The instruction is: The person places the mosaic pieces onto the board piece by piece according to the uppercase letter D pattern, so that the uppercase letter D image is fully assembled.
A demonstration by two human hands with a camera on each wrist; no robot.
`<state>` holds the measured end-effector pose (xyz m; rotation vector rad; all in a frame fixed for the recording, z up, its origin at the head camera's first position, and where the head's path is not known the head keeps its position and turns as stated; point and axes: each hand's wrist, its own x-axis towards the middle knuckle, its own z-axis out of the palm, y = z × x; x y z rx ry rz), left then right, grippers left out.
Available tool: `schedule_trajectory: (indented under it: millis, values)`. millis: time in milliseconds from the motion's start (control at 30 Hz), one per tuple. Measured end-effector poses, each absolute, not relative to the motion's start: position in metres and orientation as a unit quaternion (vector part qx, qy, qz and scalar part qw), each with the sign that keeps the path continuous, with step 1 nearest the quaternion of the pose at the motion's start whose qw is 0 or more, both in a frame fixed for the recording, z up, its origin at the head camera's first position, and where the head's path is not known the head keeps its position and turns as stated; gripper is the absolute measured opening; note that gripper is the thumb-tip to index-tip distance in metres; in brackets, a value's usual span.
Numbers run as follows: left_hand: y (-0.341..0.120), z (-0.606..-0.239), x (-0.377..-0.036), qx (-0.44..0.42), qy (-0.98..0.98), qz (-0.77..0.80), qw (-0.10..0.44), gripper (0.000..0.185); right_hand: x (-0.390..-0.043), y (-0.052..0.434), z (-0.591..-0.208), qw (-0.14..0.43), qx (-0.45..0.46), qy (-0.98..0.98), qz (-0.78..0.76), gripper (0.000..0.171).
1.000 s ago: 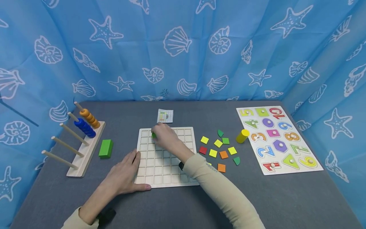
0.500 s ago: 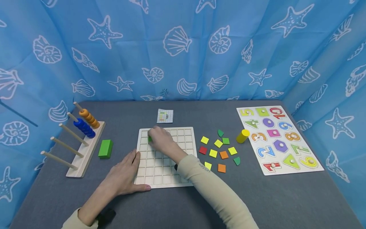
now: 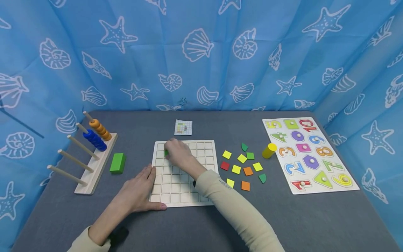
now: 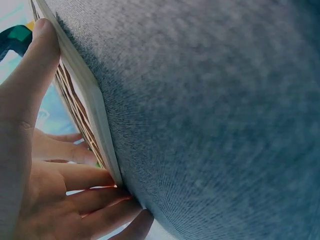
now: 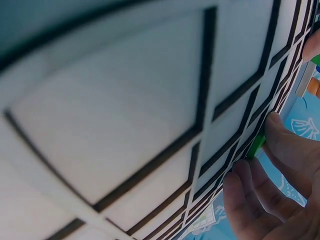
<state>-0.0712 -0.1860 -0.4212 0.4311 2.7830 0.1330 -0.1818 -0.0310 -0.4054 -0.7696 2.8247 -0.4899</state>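
My right hand has slid the pinched green tile left to the grid board's far-left cells, while my flat left hand steadies it.

hands on grid board, green tile

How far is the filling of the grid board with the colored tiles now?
Barely begun: the grid board shows only bare cells. In hand: the right hand sets a green tile near its far left corner, while the left hand steadies the edge. Left: the loose tiles beside the board.
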Motion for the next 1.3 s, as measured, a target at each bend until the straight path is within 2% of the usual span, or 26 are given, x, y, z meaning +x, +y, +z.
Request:
schedule_trajectory:
  millis: [433,733,1300]
  values:
    - [-0.1866,-0.4194,-0.0707,0.157,0.973,0.054,0.158,0.135,-0.1812,-0.0306,-0.4079,0.082,-0.26,0.948,-0.165,0.011]
    - [-0.1905,-0.4231,-0.0746,0.153,0.974,0.091,0.138,0.138,-0.1814,-0.0286,-0.4088,0.083,-0.257,0.949,-0.163,0.016]
    - [-0.1877,-0.4237,-0.0761,0.164,0.978,0.056,0.113,0.138,-0.179,-0.0247,-0.4051,0.078,-0.267,0.946,-0.165,0.018]
